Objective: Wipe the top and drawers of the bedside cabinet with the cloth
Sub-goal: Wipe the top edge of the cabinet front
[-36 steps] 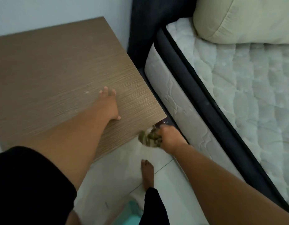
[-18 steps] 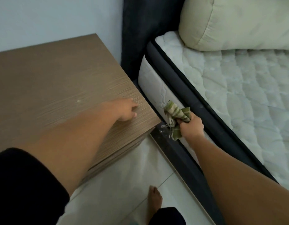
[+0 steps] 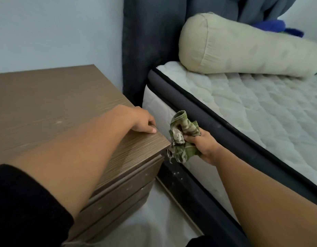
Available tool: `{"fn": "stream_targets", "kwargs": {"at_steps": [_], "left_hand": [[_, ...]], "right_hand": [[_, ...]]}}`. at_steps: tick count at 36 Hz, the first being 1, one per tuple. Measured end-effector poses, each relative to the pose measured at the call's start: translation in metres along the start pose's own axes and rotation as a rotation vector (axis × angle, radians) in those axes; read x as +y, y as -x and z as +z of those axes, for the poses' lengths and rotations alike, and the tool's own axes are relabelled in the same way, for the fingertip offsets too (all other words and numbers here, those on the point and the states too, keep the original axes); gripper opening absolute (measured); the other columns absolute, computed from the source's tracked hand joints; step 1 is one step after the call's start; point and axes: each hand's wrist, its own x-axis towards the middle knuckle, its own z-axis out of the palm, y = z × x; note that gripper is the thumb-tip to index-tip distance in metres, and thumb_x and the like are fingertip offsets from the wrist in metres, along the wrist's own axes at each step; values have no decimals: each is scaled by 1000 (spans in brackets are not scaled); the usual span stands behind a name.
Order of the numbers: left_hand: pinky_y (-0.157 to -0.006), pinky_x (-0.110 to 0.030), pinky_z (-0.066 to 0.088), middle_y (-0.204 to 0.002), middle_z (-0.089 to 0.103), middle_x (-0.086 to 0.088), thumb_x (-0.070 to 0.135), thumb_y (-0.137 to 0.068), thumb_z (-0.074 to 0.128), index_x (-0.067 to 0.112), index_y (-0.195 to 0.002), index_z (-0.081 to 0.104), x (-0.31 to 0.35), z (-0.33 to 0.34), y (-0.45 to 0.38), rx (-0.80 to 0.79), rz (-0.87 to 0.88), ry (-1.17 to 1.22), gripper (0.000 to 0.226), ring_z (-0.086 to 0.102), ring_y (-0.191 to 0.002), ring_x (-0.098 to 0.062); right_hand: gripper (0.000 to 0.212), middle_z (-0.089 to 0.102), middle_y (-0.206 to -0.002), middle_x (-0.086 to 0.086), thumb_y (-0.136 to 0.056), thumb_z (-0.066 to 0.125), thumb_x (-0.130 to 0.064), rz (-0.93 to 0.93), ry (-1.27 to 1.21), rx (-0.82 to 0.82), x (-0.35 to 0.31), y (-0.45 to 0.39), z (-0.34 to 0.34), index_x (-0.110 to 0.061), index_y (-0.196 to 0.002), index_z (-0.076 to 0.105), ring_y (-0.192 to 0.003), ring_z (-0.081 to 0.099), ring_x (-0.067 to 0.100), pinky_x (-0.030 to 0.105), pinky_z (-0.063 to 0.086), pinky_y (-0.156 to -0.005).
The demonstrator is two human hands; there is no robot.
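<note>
The brown wood-grain bedside cabinet (image 3: 47,97) fills the left of the view; its drawer fronts (image 3: 122,191) show below the top's front edge. My left hand (image 3: 141,121) rests on the top near its right front corner, fingers curled over the side edge. My right hand (image 3: 204,145) grips a crumpled green striped cloth (image 3: 182,134), held in the gap between the cabinet's corner and the bed. The cloth hangs just right of the corner; whether it touches it is unclear.
A bed with a white quilted mattress (image 3: 260,107) and dark frame (image 3: 198,189) stands close on the right. A cream bolster pillow (image 3: 243,49) lies at its head against a dark headboard (image 3: 147,41). White floor tiles (image 3: 154,220) show below.
My right hand lifted the cloth from below the cabinet's front corner to beside it. My left hand slid right to the top's side edge and curled. The view tilted up.
</note>
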Motion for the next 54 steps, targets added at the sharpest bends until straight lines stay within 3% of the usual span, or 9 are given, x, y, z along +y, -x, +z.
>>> {"fn": "stream_targets", "kwargs": {"at_steps": [9, 21, 23, 25, 31, 37, 43, 50, 54], "left_hand": [[-110, -37, 30, -150, 36, -3, 52, -96, 35, 30, -148, 26, 7, 17, 11, 167, -80, -58, 57, 35, -137, -25], [-113, -40, 29, -149, 37, -6, 48, -96, 40, 25, -148, 29, 11, 53, 69, 300, -252, 30, 57, 36, -135, -27], [-114, -40, 28, -149, 37, -6, 46, -96, 41, 26, -147, 32, 11, 61, 75, 337, -267, 74, 55, 35, -136, -27], [-114, -40, 28, -149, 39, -6, 45, -96, 42, 26, -146, 34, 9, 67, 84, 350, -278, 88, 54, 36, -136, -26], [-113, -37, 24, -149, 37, -6, 39, -98, 41, 28, -146, 33, -3, 74, 117, 311, -290, 101, 49, 33, -137, -25], [-111, -39, 27, -147, 39, -6, 38, -98, 43, 33, -144, 35, -25, 82, 143, 297, -333, 141, 47, 37, -134, -25], [-107, -33, 30, -146, 41, -7, 39, -97, 44, 31, -145, 35, -38, 88, 170, 267, -389, 139, 49, 39, -132, -26], [-108, -31, 28, -148, 38, -6, 36, -98, 45, 28, -145, 35, -48, 98, 198, 256, -431, 147, 49, 37, -134, -25], [-109, -31, 27, -150, 36, -5, 36, -98, 45, 28, -146, 34, -52, 107, 219, 260, -467, 174, 50, 35, -136, -27]], "right_hand": [[23, 66, -93, 8, -89, 55, 4, -205, -109, -94, 23, -3, 11, -13, -105, 60, -81, 64, 21, 32, 56, -72], [19, 65, -84, 2, -85, 64, -1, -418, -149, 101, 41, 49, 28, -9, -102, 61, -78, 63, 19, 30, 54, -72], [15, 66, -82, 1, -84, 67, -3, -410, -130, 151, 45, 52, 39, -16, -88, 62, -78, 64, 17, 30, 55, -71], [18, 69, -85, 5, -82, 69, -6, -389, -111, 212, 49, 53, 52, -22, -82, 62, -86, 67, 25, 41, 58, -79], [24, 70, -91, 6, -84, 60, -4, -321, -127, 392, 50, 55, 77, -22, -99, 65, -88, 67, 26, 45, 58, -82], [22, 69, -90, 9, -85, 58, -4, -317, -111, 446, 51, 67, 93, -26, -89, 62, -87, 66, 27, 47, 57, -82], [25, 68, -91, 9, -82, 56, 2, -350, -91, 480, 57, 82, 113, -20, -91, 65, -83, 61, 23, 30, 51, -72], [30, 68, -105, 10, -81, 56, -1, -366, -31, 497, 59, 113, 139, -12, -106, 67, -94, 59, 22, 21, 39, -75], [39, 66, -109, 9, -79, 52, 4, -372, -54, 433, 64, 130, 160, -14, -111, 65, -100, 60, 24, 24, 46, -81]]}}
